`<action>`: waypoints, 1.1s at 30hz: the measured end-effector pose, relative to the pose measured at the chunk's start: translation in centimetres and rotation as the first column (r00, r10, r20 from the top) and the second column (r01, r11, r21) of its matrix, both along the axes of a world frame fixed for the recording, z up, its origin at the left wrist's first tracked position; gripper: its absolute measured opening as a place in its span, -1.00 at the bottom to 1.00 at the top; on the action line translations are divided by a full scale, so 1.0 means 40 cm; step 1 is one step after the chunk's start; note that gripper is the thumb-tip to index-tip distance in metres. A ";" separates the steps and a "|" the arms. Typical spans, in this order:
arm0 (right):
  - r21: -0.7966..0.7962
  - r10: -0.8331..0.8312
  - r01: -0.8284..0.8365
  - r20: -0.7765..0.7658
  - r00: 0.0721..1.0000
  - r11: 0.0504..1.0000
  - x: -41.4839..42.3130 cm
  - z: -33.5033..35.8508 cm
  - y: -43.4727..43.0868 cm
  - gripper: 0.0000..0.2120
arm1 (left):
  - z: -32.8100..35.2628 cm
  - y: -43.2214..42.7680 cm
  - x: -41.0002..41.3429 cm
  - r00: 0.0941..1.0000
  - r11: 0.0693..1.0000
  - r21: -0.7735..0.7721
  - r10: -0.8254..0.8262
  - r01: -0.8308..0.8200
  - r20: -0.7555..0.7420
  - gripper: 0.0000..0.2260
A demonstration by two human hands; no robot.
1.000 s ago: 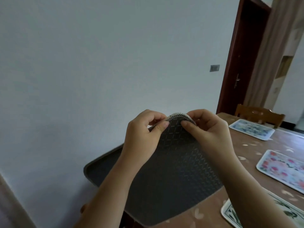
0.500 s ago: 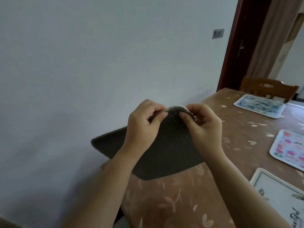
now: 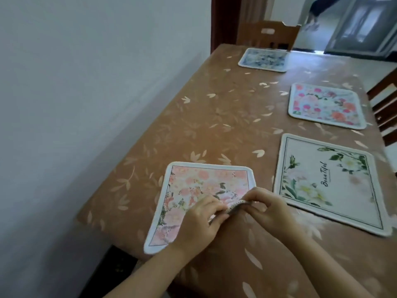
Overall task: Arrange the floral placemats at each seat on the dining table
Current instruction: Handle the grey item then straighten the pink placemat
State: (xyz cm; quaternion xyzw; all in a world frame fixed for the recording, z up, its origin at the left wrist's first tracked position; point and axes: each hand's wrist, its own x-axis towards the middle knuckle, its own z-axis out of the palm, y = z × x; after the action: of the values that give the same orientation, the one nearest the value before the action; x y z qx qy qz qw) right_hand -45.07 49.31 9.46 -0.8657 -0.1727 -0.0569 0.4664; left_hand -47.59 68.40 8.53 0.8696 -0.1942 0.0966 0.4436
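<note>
A pink floral placemat (image 3: 199, 188) lies face up on the near left part of the brown dining table (image 3: 214, 117), one corner hanging over the table edge. My left hand (image 3: 202, 220) and my right hand (image 3: 268, 209) both pinch its near right corner, which is curled up and shows the dark underside. A white placemat with green leaves (image 3: 328, 186) lies to the right. Farther back are a bright red-and-pink flowered placemat (image 3: 324, 105) and a blue one (image 3: 264, 59).
A white wall runs close along the table's left side. A wooden chair (image 3: 268, 34) stands at the far end, and another chair (image 3: 384, 108) shows at the right edge. A doorway opens beyond, with a blurred person far back.
The mat was held up in the air with its dark underside toward me. Now it lies flat on the table, printed side up, and both hands have come down with its corner.
</note>
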 end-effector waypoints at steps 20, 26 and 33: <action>-0.626 -0.111 0.034 -0.084 0.990 0.779 -0.247 -0.198 -0.016 -0.85 | -0.278 0.226 -0.095 0.957 0.840 0.463 -0.276 0.285 -0.088 -0.65; -0.645 -0.188 0.070 -0.116 0.975 0.761 -0.254 -0.191 0.014 -0.91 | -0.272 0.272 -0.091 0.953 0.830 0.472 -0.290 0.296 -0.088 -0.62; -0.666 -0.150 0.005 -0.161 0.975 0.746 -0.291 -0.211 0.059 -0.87 | -0.290 0.359 -0.097 0.981 0.846 0.498 -0.147 0.191 -0.126 -0.51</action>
State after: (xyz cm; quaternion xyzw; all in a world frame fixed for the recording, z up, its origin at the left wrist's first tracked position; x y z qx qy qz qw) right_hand -56.71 51.66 1.02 -0.9820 -0.0964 0.0777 0.1423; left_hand -51.49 82.75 -3.07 0.9384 -0.2700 -0.0336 0.2132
